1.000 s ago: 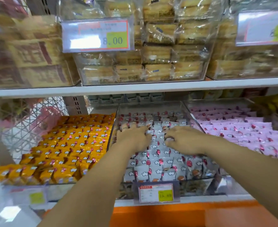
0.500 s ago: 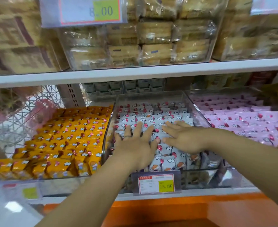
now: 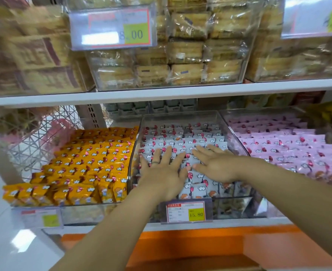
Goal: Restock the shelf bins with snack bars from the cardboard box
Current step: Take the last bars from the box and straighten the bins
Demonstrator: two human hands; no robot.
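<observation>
Far left: a wire basket is standing at the shelf end, its contents too blurred to name. Beside it the orange bars are lying in tidy shingled rows, filling their bin up to the front lip.

Centre: the middle bin, clear-walled, is holding the white bars. The back rows are sitting neat; the front rows are looking looser. The left hand is lying palm-down on the bin's left half, fingers straight and spread, gripping nothing, a ring showing on one. The right hand is lying palm-down just beside it on the right half, fingers likewise straight and flat on the wrappers, holding nothing. The thumbs are coming close over the middle row; I cannot tell whether they touch.

Relation that matters: the white bars are lying directly under both palms and running on past the fingertips toward the back wall. Each bar's long axis appears to be running front to back, balloon end pointing away from the person, cartoon end toward the price tag. The fingers are pointing along that same axis, so any smoothing stroke would be going lengthwise with the bars. Neither hand is nearer; they are sharing the bin evenly.

Judgement: this is looking like a levelling step, with the bin near full.

Right: the pink bars are lying in the same pattern in the neighbouring bin. The cardboard box is not showing.
</observation>
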